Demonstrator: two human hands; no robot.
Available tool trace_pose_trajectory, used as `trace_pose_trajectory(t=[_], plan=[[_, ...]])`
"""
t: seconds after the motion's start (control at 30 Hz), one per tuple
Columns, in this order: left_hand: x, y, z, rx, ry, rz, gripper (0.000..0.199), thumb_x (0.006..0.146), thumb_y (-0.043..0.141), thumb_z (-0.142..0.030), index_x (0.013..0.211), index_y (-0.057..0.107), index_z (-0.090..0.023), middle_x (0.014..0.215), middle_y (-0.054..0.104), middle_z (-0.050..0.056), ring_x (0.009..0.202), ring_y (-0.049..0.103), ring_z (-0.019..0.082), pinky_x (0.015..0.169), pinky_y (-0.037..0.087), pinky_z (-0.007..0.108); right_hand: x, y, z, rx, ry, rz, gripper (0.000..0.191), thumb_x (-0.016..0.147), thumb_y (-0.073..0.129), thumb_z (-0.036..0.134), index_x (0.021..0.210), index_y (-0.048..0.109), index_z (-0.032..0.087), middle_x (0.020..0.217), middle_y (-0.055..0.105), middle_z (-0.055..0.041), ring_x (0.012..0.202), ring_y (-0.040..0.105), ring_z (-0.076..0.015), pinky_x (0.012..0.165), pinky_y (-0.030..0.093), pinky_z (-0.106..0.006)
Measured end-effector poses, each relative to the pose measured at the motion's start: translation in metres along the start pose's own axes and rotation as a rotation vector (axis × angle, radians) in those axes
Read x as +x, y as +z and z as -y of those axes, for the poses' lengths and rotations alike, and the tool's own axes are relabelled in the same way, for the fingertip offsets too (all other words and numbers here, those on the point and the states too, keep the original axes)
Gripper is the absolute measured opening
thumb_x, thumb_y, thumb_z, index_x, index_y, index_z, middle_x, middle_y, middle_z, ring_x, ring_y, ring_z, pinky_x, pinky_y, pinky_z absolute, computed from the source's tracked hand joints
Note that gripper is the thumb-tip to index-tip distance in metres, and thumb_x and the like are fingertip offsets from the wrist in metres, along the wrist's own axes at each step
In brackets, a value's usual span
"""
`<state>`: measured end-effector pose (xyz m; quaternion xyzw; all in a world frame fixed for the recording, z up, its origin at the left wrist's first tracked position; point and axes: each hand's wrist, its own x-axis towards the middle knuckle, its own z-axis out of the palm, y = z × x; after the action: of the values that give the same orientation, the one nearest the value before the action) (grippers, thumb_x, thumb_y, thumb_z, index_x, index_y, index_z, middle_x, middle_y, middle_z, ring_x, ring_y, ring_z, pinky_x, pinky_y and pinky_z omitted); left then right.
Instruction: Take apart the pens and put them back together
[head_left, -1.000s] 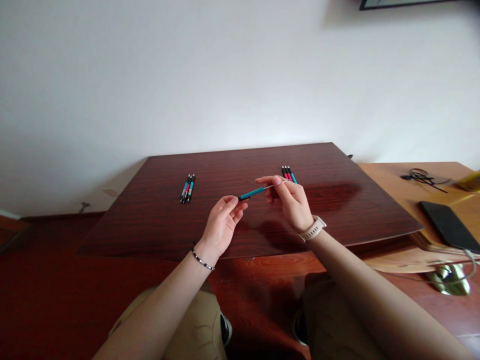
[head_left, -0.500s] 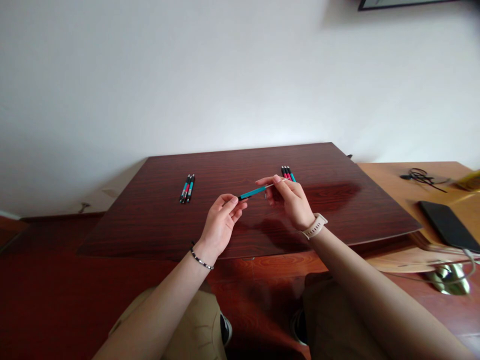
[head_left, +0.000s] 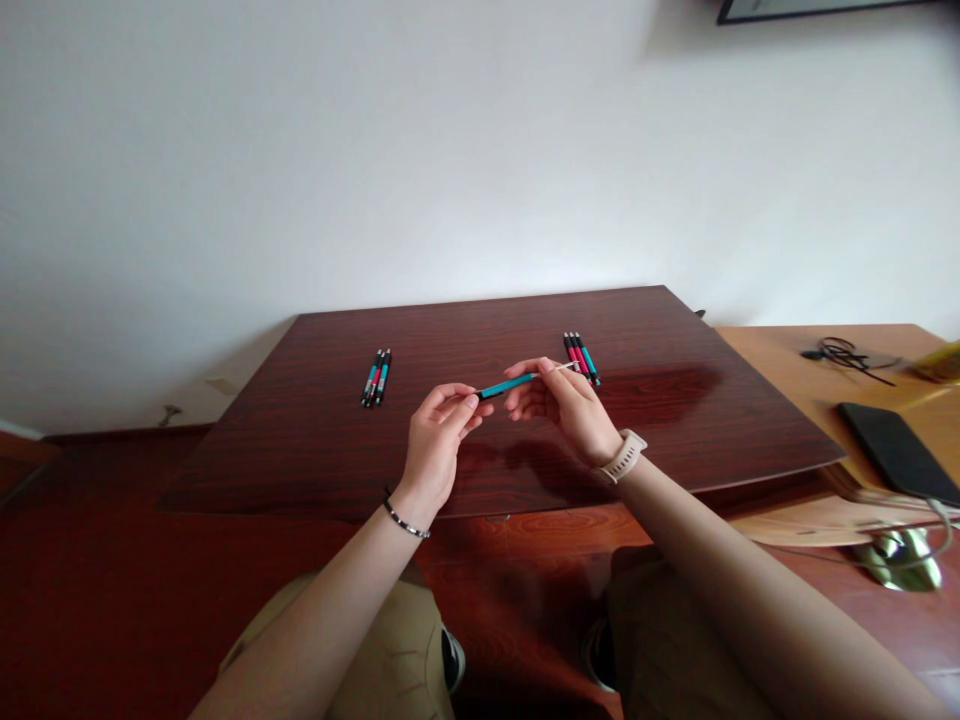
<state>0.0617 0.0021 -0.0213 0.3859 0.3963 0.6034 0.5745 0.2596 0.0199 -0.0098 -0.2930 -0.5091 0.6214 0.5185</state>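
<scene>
My left hand (head_left: 436, 440) pinches the black end of a teal pen barrel (head_left: 507, 385), held above the table and pointing to the right. A thin pale pen refill (head_left: 568, 366) shows at the barrel's far end. The thumb and fingers of my right hand (head_left: 574, 405) are closed on that refill, and its tip sticks out beyond them. Whether the refill is still inside the barrel is hidden by my fingers. On the table (head_left: 480, 335) lies a group of teal and pink pens (head_left: 376, 378) to the left, and another group of pens (head_left: 580, 356) behind my right hand.
A lighter wooden desk (head_left: 765, 365) adjoins the table on the right. On it are a coiled black cable (head_left: 840, 352), a dark phone (head_left: 896, 450) with a cord, and a yellow object (head_left: 937, 362). A white wall (head_left: 450, 150) stands behind the table.
My right hand has shifted slightly left toward my left hand, so more of the pens behind it shows. Both hands keep hold of the pen parts.
</scene>
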Motion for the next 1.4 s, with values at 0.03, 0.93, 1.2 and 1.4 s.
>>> trace_pose_trajectory(t=[0.03,0.93,1.2,1.4], plan=[[0.000,0.000,0.000,0.006,0.004,0.006,0.025,0.081,0.092,-0.029,0.096,0.075,-0.019,0.096,0.077,0.003,0.089,0.079,0.017,0.082,0.055,0.027,0.000,0.000,-0.001,0.002,-0.002,-0.006,0.053,0.102,0.057,0.070,0.110,0.073,0.019,0.089,0.079,-0.0074,0.076,0.074,-0.0183,0.075,0.059,-0.031],[0.000,-0.002,0.003,0.096,0.002,-0.012,0.027,0.086,0.088,-0.039,0.098,0.078,-0.017,0.098,0.081,0.009,0.087,0.078,0.019,0.083,0.058,0.029,0.003,0.003,-0.009,0.132,0.026,-0.174,0.045,0.098,0.067,0.064,0.100,0.075,0.021,0.078,0.066,-0.0006,0.069,0.061,-0.0128,0.065,0.051,-0.023],[0.001,-0.005,0.006,0.264,0.080,-0.024,0.028,0.090,0.083,-0.041,0.101,0.077,-0.016,0.094,0.080,0.009,0.084,0.076,0.018,0.077,0.059,0.029,0.003,0.006,-0.014,0.123,0.020,-0.212,0.048,0.095,0.069,0.067,0.098,0.077,0.020,0.076,0.067,-0.0011,0.067,0.059,-0.0124,0.064,0.050,-0.023],[0.002,-0.006,0.006,0.322,0.186,0.033,0.023,0.091,0.082,-0.036,0.100,0.075,-0.017,0.093,0.078,0.007,0.087,0.075,0.018,0.082,0.060,0.031,0.004,0.005,-0.015,0.206,0.050,-0.244,0.045,0.092,0.074,0.063,0.097,0.078,0.018,0.075,0.066,-0.0009,0.067,0.058,-0.0115,0.063,0.047,-0.022]])
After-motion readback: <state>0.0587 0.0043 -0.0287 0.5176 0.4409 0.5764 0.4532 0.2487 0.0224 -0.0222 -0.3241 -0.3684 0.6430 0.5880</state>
